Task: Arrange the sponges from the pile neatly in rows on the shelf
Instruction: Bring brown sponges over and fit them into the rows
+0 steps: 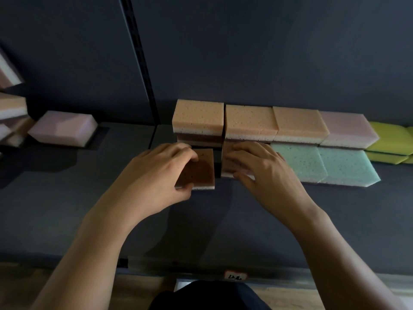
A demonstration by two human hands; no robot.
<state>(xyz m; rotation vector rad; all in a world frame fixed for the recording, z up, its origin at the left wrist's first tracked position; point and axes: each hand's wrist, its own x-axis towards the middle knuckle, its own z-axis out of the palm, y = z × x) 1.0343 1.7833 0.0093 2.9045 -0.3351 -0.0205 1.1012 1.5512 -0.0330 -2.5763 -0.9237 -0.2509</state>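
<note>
Mid-shelf [223, 222], left hand [156, 175] grips brown sponge [202, 170], right hand [263, 173] pink sponge [227, 164]

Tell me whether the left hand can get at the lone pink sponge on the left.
Probably yes: nothing stands between the left hand and the pink sponge, though it grips a brown sponge now.

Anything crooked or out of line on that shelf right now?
Yes. The leftmost orange sponge in the back row sits out of line with its neighbours, with a dark gap beside it. The brown sponge that the left hand grips stands apart from the front row. A pink sponge lies askew, far left.
</note>
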